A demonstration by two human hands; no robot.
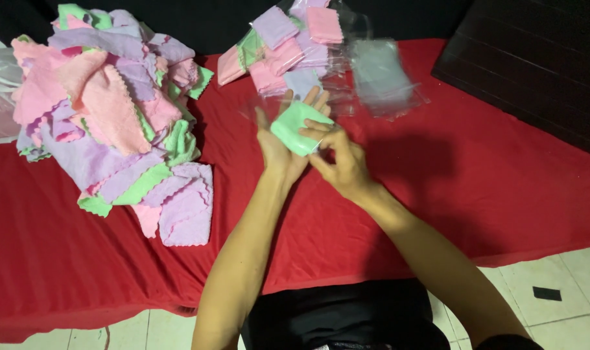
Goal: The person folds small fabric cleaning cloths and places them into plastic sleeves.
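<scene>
My left hand lies palm up over the red cloth, fingers spread, with a folded green cloth resting on it inside a clear plastic bag. My right hand pinches the near right edge of that green cloth and bag. Both hands are close together near the middle of the red surface.
A big heap of loose pink, purple and green cloths lies at the left. Bagged folded cloths and empty clear bags sit at the back. The red cloth-covered surface ends at tiled floor at right.
</scene>
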